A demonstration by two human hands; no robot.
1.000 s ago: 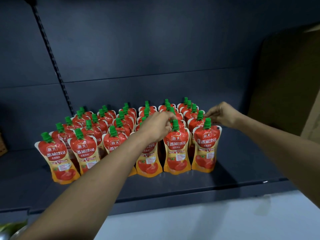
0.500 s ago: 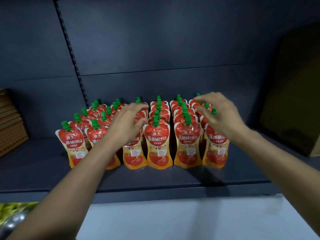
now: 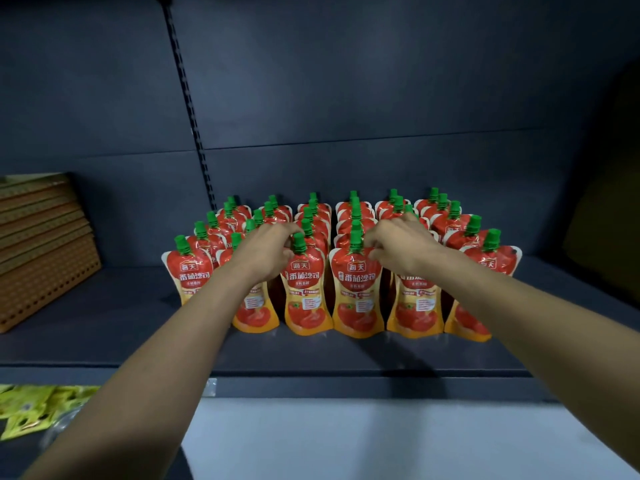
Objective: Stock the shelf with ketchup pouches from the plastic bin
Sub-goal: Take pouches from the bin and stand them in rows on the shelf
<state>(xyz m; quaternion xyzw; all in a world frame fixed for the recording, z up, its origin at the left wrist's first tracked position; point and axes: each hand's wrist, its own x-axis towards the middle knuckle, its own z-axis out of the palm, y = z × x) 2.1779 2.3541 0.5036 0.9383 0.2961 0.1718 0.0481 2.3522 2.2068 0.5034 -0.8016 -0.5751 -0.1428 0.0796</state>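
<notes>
Several rows of red-and-orange ketchup pouches with green caps stand upright on the dark shelf (image 3: 104, 344). My left hand (image 3: 270, 252) reaches over the front row, and its fingers pinch the green cap of a front pouch (image 3: 304, 296). My right hand (image 3: 398, 247) reaches in beside it, and its fingertips grip the top of the neighbouring front pouch (image 3: 358, 299) just under the cap. Both arms hide parts of the front pouches on either side. No plastic bin is in view.
A stack of brown perforated boards (image 3: 45, 244) leans at the shelf's left end. Yellow-green packets (image 3: 34, 407) lie on a lower level at bottom left. A slotted upright rail (image 3: 187, 109) runs up the back panel. A dark brown box (image 3: 609, 220) stands at the right.
The view has shifted right and closer to the pouches. Both hands have come together from the outer columns to the two middle front pouches, and their fingers have closed on the tops.
</notes>
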